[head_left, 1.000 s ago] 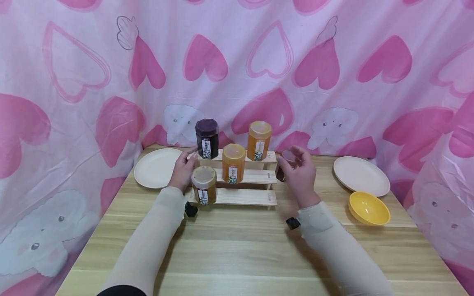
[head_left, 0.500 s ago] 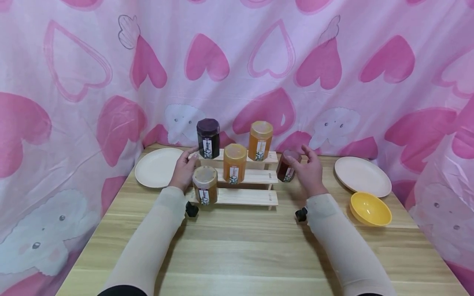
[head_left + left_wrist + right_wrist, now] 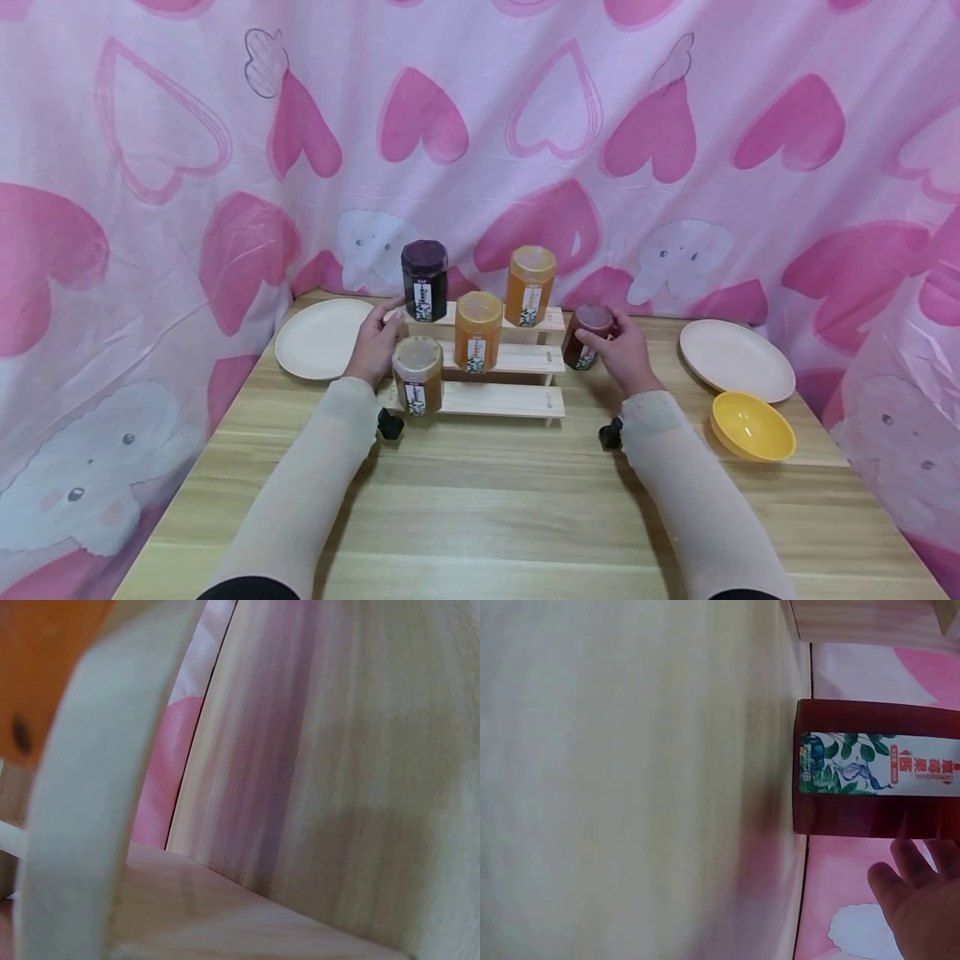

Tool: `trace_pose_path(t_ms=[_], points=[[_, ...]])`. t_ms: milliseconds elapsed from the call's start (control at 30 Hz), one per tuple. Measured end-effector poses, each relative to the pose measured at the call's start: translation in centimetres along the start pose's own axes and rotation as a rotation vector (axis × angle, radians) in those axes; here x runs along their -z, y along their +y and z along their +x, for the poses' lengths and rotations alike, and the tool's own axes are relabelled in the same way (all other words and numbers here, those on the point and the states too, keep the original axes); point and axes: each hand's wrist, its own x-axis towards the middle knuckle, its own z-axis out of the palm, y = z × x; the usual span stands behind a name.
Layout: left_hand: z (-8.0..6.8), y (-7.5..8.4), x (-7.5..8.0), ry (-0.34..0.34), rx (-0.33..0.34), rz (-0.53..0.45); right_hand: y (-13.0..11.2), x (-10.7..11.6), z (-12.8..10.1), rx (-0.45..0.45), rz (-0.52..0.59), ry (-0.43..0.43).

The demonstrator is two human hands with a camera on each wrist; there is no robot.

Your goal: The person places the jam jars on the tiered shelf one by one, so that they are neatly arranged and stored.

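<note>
On the table just right of the wooden rack [image 3: 480, 367], your right hand [image 3: 624, 357] has closed back in on the dark red jar [image 3: 586, 337], fingers curling round it (jar standing upright). Your left hand [image 3: 375, 346] stays relaxed against the rack's left end.

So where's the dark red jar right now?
In the head view the dark red jar stands on the table just right of the wooden stepped rack, with the right hand at it.
</note>
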Motion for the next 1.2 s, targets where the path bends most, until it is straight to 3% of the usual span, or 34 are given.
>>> trace_pose_path(t_ms=[500,733,1200], points=[[0.1,-0.2,0.0,0.008,-0.021,0.019,0.2,-0.7,-0.3,-0.051,0.029,0.042],[0.0,0.0,0.1,0.016,-0.023,0.013,0.3,-0.6,-0.7,-0.031,0.018,0.063],[-0.2,0.1,0.0,0.008,-0.015,0.006,-2.8,1.6,-4.6,-0.029,-0.014,0.044]])
